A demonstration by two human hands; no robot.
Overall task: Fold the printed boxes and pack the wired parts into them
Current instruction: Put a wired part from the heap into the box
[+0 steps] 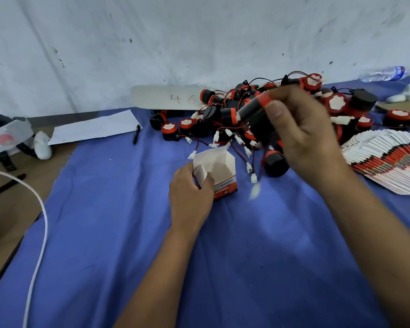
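1. Closest to me is the blue cloth [128,256] covering the table, with both forearms reaching out over it. A white cable [42,209] loops along the near left edge.
2. The left hand [189,192] grips the folded box [219,171], fingers curled round its near left corner. The box stands upright on the cloth with its top flaps open, so I'd say folding is done and we're at the packing step.
3. The right hand [301,136] is up in the air above and right of the box, clenched round one wired part [253,110], a black cylinder with a red band. It's motion-blurred, and its wire [255,188] with the white plug dangles just right of the box.
4. Next move, as I see it: bring the part down into the open top and tuck the dangling lead in too, or the flaps won't close.
5. Possible snag: the loose leads from the pile of parts [223,121] trail right up to the far side of the box and could tangle with it.
6. On the right, a fanned stack of flat boxes [386,162] waits.
7. Further back on the left: a sheet of paper [95,127] and a pen [136,134]. Against the wall there's a card marked 46 [171,98], and far right a water bottle [384,73].
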